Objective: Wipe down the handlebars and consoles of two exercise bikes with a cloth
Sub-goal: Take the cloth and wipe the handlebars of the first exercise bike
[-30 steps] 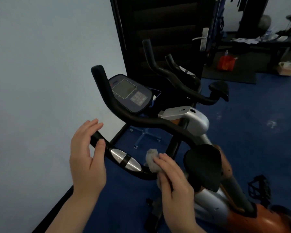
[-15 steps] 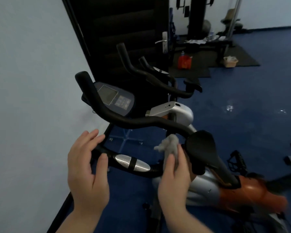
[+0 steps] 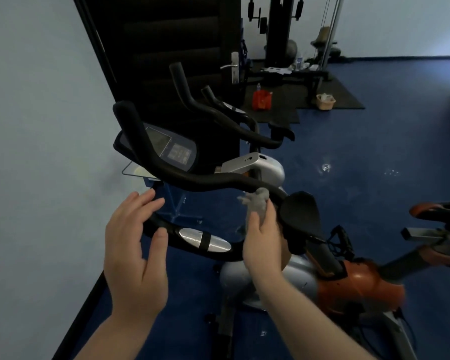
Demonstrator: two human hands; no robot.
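The near exercise bike has black handlebars curving from upper left to centre, and a dark console with a small screen behind them. My left hand is spread around the lower bar's left end, fingers apart, thumb touching the bar beside a silver sensor pad. My right hand pinches a small grey cloth and presses it against the upper bar just left of a black elbow pad. A second bike's handlebars stand behind.
A pale wall runs along the left and a dark door stands behind the bikes. The floor is blue. An orange and silver bike body sits at lower right. A weight machine, red bag and small basket lie farther back.
My right hand has carried the cloth up from the lower bar to the upper bar next to the elbow pad. My left hand stays at the lower bar's end. The camera has turned right.
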